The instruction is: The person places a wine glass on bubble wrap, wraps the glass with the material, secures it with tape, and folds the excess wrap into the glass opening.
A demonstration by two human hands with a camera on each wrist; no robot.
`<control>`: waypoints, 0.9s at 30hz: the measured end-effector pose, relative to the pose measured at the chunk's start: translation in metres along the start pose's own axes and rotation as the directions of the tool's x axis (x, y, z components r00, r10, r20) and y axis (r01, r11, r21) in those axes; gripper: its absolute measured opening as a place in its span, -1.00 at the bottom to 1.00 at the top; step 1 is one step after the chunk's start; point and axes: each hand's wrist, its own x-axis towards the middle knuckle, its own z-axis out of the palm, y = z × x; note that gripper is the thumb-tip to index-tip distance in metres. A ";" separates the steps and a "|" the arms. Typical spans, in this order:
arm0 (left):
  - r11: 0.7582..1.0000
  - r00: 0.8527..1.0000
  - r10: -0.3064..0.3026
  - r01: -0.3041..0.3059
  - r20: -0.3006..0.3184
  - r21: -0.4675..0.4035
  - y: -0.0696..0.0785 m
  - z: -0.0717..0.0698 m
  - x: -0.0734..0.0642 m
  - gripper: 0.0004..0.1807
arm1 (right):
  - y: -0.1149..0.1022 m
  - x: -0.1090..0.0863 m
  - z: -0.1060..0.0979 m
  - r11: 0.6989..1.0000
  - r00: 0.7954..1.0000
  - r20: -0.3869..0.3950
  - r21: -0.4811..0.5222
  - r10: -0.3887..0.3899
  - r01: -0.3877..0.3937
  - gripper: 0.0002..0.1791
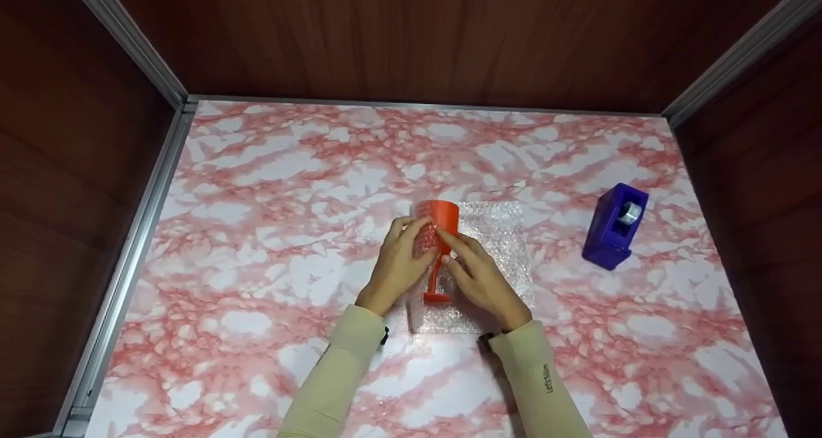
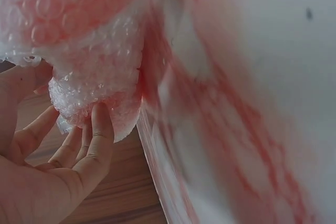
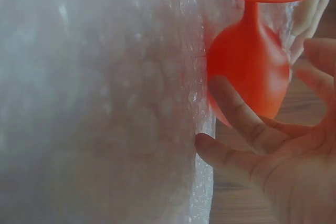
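An orange plastic goblet (image 1: pixel 449 214) lies on its side over a sheet of bubble wrap (image 1: pixel 501 232), its bowl away from the person and its foot (image 1: pixel 437 297) nearer. The left flap of the sheet is folded up over the bowl's left side. My left hand (image 1: pixel 399 261) holds this flap against the bowl, its fingers and thumb bent round the wrapped side (image 2: pixel 100 72) in the left wrist view. From the right, my right hand (image 1: pixel 481 277) touches the goblet with extended fingers. In the right wrist view its fingertips rest at the bare bowl (image 3: pixel 257 56) and the sheet's edge.
A purple tape dispenser (image 1: pixel 607 232) with a roll of clear tape (image 1: pixel 630 213) stands on the right of the table. Red-and-white marbled covering (image 1: pixel 289 232) spreads over the tabletop. Dark wooden panels (image 1: pixel 411 40) with metal edging enclose the back and sides.
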 end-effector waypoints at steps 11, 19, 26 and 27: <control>0.999 0.998 0.033 -0.034 -0.047 -0.035 -0.004 -0.004 -0.001 -0.55 | 0.004 0.001 0.000 1.000 0.999 0.044 -0.018 0.003 -0.002 -0.46; 0.998 0.999 -0.042 0.042 -0.004 -0.040 -0.008 0.000 -0.004 -0.55 | 0.007 -0.001 -0.001 0.999 0.997 0.054 -0.001 0.050 -0.050 -0.46; 0.997 0.999 -0.021 0.023 0.038 -0.073 -0.008 0.002 -0.002 -0.50 | 0.008 -0.003 -0.004 0.997 0.995 -0.083 -0.054 -0.055 0.051 -0.47; 0.997 0.999 -0.021 0.023 0.039 -0.073 -0.007 0.002 -0.002 -0.50 | 0.008 -0.004 -0.004 0.997 0.993 -0.099 -0.062 -0.060 0.054 -0.47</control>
